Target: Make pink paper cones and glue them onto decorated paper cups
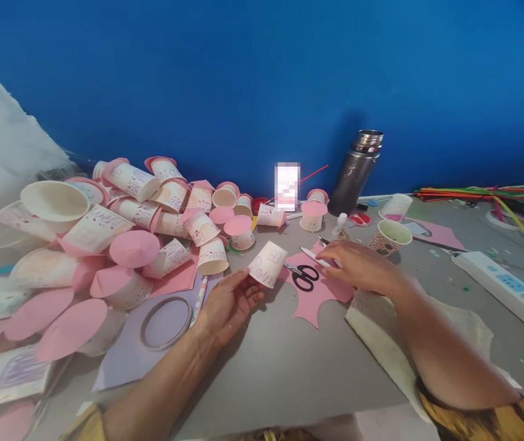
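My left hand (231,303) is closed on the lower edge of a white paper cup (268,264), tilted with its base upward. A window and other shapes are drawn on the cup in purple. Over a cut pink paper sheet (310,309), my right hand (358,264) has its fingers round the rear of a white marker (312,255). Black-handled scissors (305,277) lie on that sheet, between the cup and my right hand. Just beyond the right hand stands a patterned paper cup (391,237).
Many decorated cups with pink paper tops (133,248) are piled at the left. A tape roll (166,323) lies on purple paper (119,361). A dark flask (356,174) stands by the blue wall; a power strip (501,288) and cloth (450,318) are at right.
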